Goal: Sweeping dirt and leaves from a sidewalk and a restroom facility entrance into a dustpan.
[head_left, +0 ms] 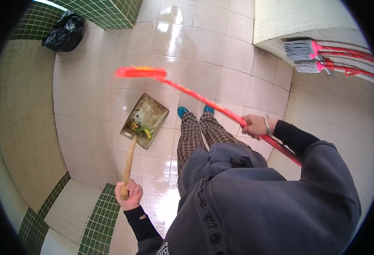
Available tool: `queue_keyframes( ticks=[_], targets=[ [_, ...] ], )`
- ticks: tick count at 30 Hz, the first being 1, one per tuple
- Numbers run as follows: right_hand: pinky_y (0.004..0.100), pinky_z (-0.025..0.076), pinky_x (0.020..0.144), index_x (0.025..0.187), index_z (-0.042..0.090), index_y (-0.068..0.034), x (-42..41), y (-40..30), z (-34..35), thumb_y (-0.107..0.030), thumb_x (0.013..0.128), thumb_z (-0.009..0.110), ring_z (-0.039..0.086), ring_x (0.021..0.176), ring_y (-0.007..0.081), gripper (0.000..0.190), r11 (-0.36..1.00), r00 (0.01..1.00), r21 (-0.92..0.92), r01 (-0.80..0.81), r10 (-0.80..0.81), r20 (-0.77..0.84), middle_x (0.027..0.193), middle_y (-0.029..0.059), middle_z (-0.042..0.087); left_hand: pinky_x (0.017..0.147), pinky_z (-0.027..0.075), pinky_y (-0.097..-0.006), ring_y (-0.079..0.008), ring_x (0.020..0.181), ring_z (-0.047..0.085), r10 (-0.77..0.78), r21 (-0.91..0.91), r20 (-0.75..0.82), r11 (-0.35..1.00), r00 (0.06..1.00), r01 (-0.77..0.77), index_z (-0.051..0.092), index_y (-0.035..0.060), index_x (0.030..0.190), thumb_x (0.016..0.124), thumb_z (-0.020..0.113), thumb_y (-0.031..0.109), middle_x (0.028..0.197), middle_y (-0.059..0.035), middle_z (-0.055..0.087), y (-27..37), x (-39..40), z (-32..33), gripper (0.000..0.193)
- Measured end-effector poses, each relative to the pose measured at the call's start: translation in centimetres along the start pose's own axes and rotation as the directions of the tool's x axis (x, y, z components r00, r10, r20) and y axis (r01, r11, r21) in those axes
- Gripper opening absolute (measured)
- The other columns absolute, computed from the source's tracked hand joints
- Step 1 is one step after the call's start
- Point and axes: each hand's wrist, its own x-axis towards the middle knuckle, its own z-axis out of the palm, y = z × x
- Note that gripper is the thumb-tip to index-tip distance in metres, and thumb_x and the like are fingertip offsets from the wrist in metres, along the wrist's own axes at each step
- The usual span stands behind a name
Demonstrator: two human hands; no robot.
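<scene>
My left hand (129,193) is closed round the end of a wooden handle (129,165). That handle joins a worn, dirty dustpan (150,110), whose pan holds green and yellow plant scraps (141,129) near the handle end. A red broom (203,99) is gripped by its shaft in my right hand (254,126), which has a metal bangle at the wrist. The red broom head (140,72) is beyond the dustpan, apart from it, and slightly blurred. The rear end of the shaft passes under my right arm.
A black plastic bag (66,32) lies by the wall at the upper left, near a green-tiled pillar (120,12). Grey-bristled brushes (299,50) with red handles hang at the right wall. The pale tiled floor (203,41) is shiny, with wet-looking reflections.
</scene>
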Motion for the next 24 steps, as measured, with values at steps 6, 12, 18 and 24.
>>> queue_keyframes(
  ticks=[6,12,18,24],
  targets=[
    [0.03,0.038,0.032,0.079,0.043,0.003,6.2,0.1,1.0,-0.004,0.071,0.045,0.051,0.038,0.0176,0.011,0.866,0.978,-0.5,-0.022,-0.085,-0.191,0.051,0.0101,0.05,0.032,0.019,-0.0212,-0.009,0.03,0.021,0.024,-0.065,-0.052,0.998,0.998,-0.028,0.034,0.0072,0.058,0.068,0.048,0.013,0.043,0.0,0.03,-1.2,-1.6,-4.3,0.018],
    [0.0261,0.037,0.032,0.074,0.048,-0.006,13.1,5.2,5.3,-0.009,0.075,0.047,0.042,0.034,0.0088,0.003,0.834,0.65,0.253,-0.49,0.156,0.744,0.045,-0.0044,0.041,0.033,0.019,-0.0218,-0.0092,0.03,0.021,0.043,-0.193,-0.065,0.98,0.997,-0.055,0.032,0.009,0.055,0.066,0.048,0.011,0.043,0.0004,0.028,-1.4,-1.1,-5.4,0.019],
    [0.0193,0.032,0.029,0.078,0.045,-0.009,5.5,0.6,5.2,-0.005,0.073,0.048,0.036,0.034,0.0051,0.007,0.99,0.829,-0.001,-0.144,0.121,0.547,0.05,-0.0052,0.037,0.033,0.019,-0.0226,-0.0087,0.03,0.021,0.08,-0.343,-0.11,0.933,0.991,-0.113,0.032,0.0085,0.058,0.066,0.047,0.01,0.042,0.0011,0.027,-2.4,-2.4,-8.1,0.016],
    [0.0278,0.039,0.031,0.077,0.042,0.001,6.4,-6.2,1.2,-0.005,0.071,0.044,0.047,0.036,0.0147,0.009,0.877,0.989,-0.457,0.149,-0.137,0.058,0.051,0.007,0.046,0.034,0.02,-0.0221,-0.0086,0.031,0.022,0.117,-0.397,-0.067,0.908,0.991,-0.134,0.033,0.0075,0.06,0.068,0.045,0.011,0.043,0.001,0.028,-6.0,-5.0,-12.3,0.014]
  ],
)
